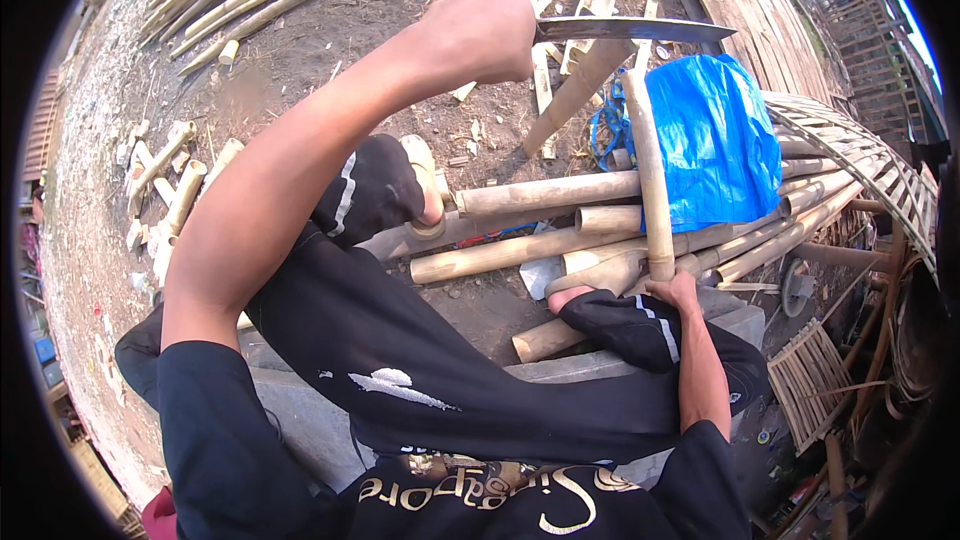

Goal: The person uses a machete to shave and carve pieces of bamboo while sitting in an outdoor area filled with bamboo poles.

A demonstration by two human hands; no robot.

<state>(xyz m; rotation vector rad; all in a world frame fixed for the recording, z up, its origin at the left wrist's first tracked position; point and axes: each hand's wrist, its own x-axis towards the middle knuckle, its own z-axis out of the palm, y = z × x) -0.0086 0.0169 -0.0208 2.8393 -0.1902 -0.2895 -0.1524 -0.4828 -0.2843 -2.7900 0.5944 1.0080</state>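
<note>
My left hand [485,32] is raised high and closed around the handle of a long knife [640,30]; its fist hides the handle. The dark blade points right, above the top end of a bamboo piece [652,170]. My right hand [680,292] grips that piece at its lower end and keeps it nearly upright in front of my bent right leg. Just behind the piece, a blue plastic sheet [715,130] covers part of a pile of bamboo poles [550,192]. A slanted flat brown strip [580,95] stands beneath the blade.
Bamboo poles [270,0] lie at the far left, with cut pieces [165,175] nearer. Split bamboo strips [597,5] lie on the dirt ahead. At the right are a slatted bamboo frame [810,380] and a curved woven lattice [860,150]. A concrete ledge [300,410] runs beneath my legs.
</note>
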